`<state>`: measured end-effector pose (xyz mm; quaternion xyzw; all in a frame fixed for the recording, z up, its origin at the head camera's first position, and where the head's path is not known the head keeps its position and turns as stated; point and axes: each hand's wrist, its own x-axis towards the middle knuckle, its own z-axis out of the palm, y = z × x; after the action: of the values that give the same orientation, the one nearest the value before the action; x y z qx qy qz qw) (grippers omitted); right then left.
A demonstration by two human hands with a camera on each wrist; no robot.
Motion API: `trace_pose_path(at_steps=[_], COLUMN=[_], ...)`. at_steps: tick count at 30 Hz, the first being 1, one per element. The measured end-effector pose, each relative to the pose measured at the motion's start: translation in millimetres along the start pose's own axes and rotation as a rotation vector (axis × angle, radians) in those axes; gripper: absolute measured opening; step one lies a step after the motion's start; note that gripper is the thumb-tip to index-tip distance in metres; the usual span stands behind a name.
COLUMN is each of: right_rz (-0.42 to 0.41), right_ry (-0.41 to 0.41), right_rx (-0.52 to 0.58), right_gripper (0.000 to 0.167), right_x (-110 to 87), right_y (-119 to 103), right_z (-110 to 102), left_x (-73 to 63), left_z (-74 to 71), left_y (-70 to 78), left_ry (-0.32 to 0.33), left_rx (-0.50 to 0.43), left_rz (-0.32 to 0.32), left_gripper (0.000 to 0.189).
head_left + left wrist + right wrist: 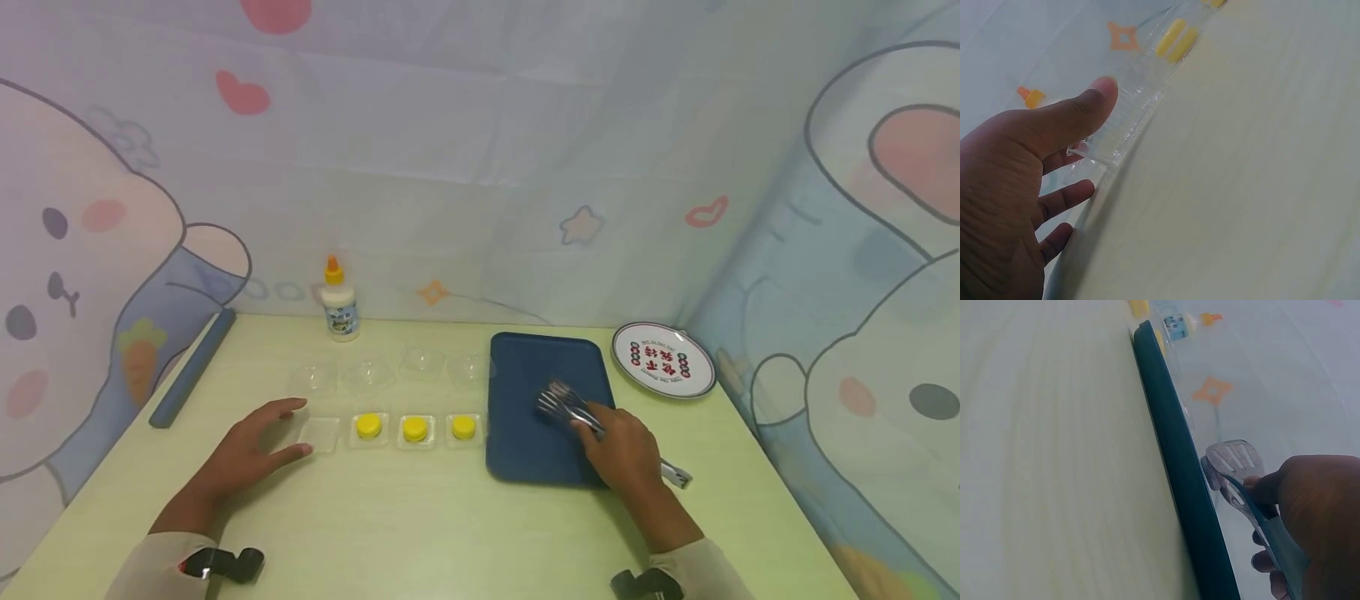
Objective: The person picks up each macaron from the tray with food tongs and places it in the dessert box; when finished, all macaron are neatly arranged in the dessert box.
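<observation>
In the head view my right hand (622, 450) grips metal tongs (675, 475) with slotted heads, held over the dark blue tray (543, 354). The right wrist view shows the slotted tong head (1238, 456) just past the tray's edge (1172, 437); I cannot tell whether the tongs hold anything. My left hand (247, 450) has thumb and fingers spread at the left side of a clear plastic box base (321, 435) with nothing in it. To its right, three similar bases each hold a yellow round piece (368, 426).
Several clear domed lids (369, 375) lie in a row behind the bases. A white glue bottle (342, 312) with an orange tip stands at the back. A printed plate (663, 360) sits right of the tray, and a blue-grey bar (192, 367) lies along the left edge.
</observation>
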<state>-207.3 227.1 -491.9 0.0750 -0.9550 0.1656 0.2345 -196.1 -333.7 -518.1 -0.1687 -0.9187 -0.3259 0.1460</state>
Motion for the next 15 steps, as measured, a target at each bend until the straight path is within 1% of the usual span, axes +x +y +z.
trace_pose_path(at_steps=[7,12,15], right_rz=[-0.044,-0.110,-0.147], right_ry=[0.053,0.122,0.155], right_rx=[-0.007,0.001,0.004], right_gripper=[0.041,0.040,0.039], right_x=[2.4,4.6,7.5], right_y=[-0.9,-3.3,-4.9], right_z=[4.1,5.0,6.6], left_x=[-0.2,0.0,-0.1], left_z=[0.5,1.0,-0.7], left_y=[-2.1,-1.6,-0.2], left_ry=[-0.012,-0.004,-0.009], left_rx=[-0.008,-0.015,-0.016], left_rz=[-0.024,-0.004,-0.017], left_gripper=[0.070,0.070,0.070])
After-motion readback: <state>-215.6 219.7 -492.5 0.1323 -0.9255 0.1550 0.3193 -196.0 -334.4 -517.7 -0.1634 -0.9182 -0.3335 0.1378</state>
